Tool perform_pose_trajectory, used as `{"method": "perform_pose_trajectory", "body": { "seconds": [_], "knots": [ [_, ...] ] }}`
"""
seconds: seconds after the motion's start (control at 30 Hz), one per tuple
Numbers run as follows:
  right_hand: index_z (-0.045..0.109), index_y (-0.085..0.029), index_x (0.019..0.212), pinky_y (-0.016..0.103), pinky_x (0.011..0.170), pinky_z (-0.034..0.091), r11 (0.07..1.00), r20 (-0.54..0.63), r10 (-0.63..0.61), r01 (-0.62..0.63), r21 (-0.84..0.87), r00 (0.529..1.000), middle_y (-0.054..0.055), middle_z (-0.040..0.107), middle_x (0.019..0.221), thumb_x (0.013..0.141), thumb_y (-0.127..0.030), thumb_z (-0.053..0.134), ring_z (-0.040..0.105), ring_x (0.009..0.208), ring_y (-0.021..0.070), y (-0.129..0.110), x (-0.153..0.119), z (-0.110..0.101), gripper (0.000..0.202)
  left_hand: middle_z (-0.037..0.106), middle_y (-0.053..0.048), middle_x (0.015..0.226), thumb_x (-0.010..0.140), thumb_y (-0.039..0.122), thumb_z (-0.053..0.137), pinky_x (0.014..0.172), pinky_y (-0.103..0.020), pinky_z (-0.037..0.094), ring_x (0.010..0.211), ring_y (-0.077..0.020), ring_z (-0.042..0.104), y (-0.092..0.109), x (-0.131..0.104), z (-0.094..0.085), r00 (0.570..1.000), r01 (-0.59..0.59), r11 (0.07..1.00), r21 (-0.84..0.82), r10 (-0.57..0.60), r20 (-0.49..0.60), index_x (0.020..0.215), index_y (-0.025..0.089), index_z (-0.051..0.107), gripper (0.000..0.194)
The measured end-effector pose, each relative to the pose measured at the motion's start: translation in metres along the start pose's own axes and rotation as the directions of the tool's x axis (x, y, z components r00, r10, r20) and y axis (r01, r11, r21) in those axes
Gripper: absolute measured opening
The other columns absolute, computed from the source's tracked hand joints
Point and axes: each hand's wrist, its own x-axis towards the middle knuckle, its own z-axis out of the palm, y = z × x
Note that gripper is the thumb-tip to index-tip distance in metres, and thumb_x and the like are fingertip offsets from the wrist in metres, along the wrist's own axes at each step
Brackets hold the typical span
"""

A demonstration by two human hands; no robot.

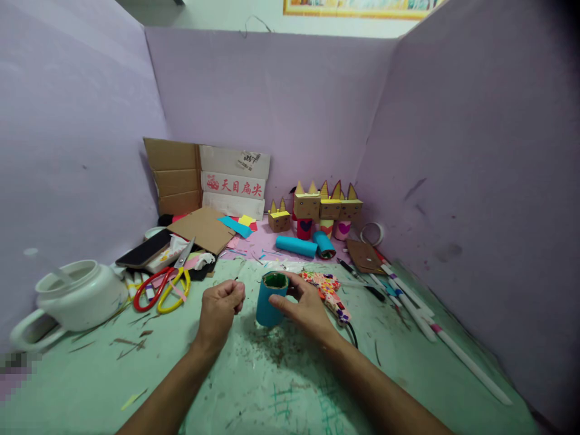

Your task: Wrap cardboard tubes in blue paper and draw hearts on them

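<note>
Right hand [306,304] has 1 blue tube [268,307] gripped upright, on or just above the green table [172,368], some fingers hidden behind it. Left hand [220,305]'s balled up nearby, can't tell if anything's inside. Behind: 2 blue rolls [296,246], 4 eared cardboard heads [307,207], some overlapping.

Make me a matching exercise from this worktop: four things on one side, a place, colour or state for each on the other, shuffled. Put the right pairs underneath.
Things
1. Upright blue tube
2. Scissors
3. Glue gun
4. White pot

Descriptions
A. One red handle loop and one yellow
B. Left of the scissors
C. Held by the right hand
D. Multicoloured pattern, with a black cable

Right pairs: 1-C, 2-A, 3-D, 4-B
</note>
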Motion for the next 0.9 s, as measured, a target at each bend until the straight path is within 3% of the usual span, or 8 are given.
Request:
{"method": "perform_pose_trajectory", "body": {
  "seconds": [0.17, 0.27, 0.37, 0.43, 0.57, 0.73, 0.9],
  "knots": [
    [0.07, -0.018, 0.099, 0.039, 0.079, 0.055, 0.996, -0.024, -0.053, 0.051, -0.067, 0.998, 0.008, 0.075, 0.097, 0.064, -0.031, 0.074, 0.069, 0.085, 0.0244, -0.003, 0.02, -0.003, 0.038, 0.023, 0.007, 0.046, 0.071, 0.046, 0.049, 0.047, -0.028, 0.019, 0.047, -0.0099, 0.022, 0.002, -0.008, 0.002, 0.999, -0.052, 0.995, 0.087, 0.051, 0.017, 0.045, 0.025, 0.027, 0.041],
    [0.07, -0.017, 0.1, 0.036, 0.071, 0.056, 0.984, -0.023, -0.11, 0.106, -0.143, 0.994, 0.008, 0.075, 0.095, 0.065, -0.033, 0.072, 0.069, 0.079, 0.0231, -0.007, 0.06, -0.006, 0.038, 0.019, 0.006, 0.048, 0.072, 0.051, 0.047, 0.047, -0.029, 0.018, 0.047, -0.01, 0.019, 0.003, -0.013, 0.006, 0.998, 0.005, 0.993, 0.116, -0.012, 0.059, 0.046, 0.025, 0.022, 0.043],
    [0.069, -0.017, 0.1, 0.036, 0.08, 0.053, 0.974, -0.056, -0.149, 0.137, -0.18, 0.987, 0.008, 0.075, 0.098, 0.063, -0.03, 0.074, 0.068, 0.088, 0.0236, -0.004, 0.113, -0.006, 0.04, 0.016, 0.007, 0.048, 0.07, 0.054, 0.047, 0.047, -0.029, 0.017, 0.048, -0.0096, 0.016, 0.002, -0.015, 0.008, 0.996, 0.046, 0.991, 0.122, -0.055, 0.066, 0.046, 0.026, 0.017, 0.047],
    [0.069, -0.016, 0.099, 0.037, 0.082, 0.053, 0.969, -0.074, -0.157, 0.139, -0.204, 0.985, 0.009, 0.075, 0.097, 0.062, -0.026, 0.073, 0.068, 0.089, 0.024, 0.004, 0.147, -0.003, 0.038, 0.021, 0.006, 0.046, 0.072, 0.056, 0.044, 0.047, -0.028, 0.02, 0.047, -0.0101, 0.02, 0.0, -0.014, 0.01, 0.994, 0.074, 0.993, 0.09, -0.081, 0.07, 0.046, 0.026, 0.022, 0.046],
    [0.068, -0.016, 0.102, 0.035, 0.079, 0.055, 0.966, -0.057, -0.15, 0.134, -0.221, 0.987, 0.008, 0.075, 0.094, 0.064, -0.022, 0.071, 0.07, 0.086, 0.0227, 0.024, 0.198, 0.006, 0.039, 0.04, 0.003, 0.054, 0.072, 0.044, 0.051, 0.049, -0.026, 0.025, 0.051, -0.0118, 0.033, -0.007, -0.013, 0.011, 0.966, 0.143, 0.99, 0.009, -0.142, 0.215, 0.06, 0.02, 0.048, 0.028],
    [0.068, -0.017, 0.099, 0.036, 0.079, 0.055, 0.954, -0.056, -0.129, 0.108, -0.279, 0.99, 0.005, 0.075, 0.089, 0.062, -0.019, 0.072, 0.07, 0.083, 0.0219, 0.044, 0.223, 0.014, 0.038, 0.04, 0.003, 0.052, 0.068, 0.039, 0.057, 0.05, -0.026, 0.024, 0.051, -0.0112, 0.032, -0.015, -0.013, 0.01, 0.93, 0.203, 0.979, -0.022, -0.186, 0.318, 0.058, 0.019, 0.05, 0.024],
    [0.068, -0.016, 0.099, 0.037, 0.08, 0.055, 0.944, -0.029, -0.11, 0.095, -0.316, 0.994, 0.004, 0.075, 0.09, 0.061, -0.015, 0.073, 0.069, 0.084, 0.0209, 0.043, 0.222, 0.012, 0.039, 0.036, 0.003, 0.048, 0.065, 0.054, 0.062, 0.05, -0.028, 0.019, 0.049, -0.0112, 0.028, -0.018, -0.011, 0.007, 0.909, 0.246, 0.968, -0.052, -0.212, 0.36, 0.051, 0.02, 0.044, 0.041]
  ]
}}
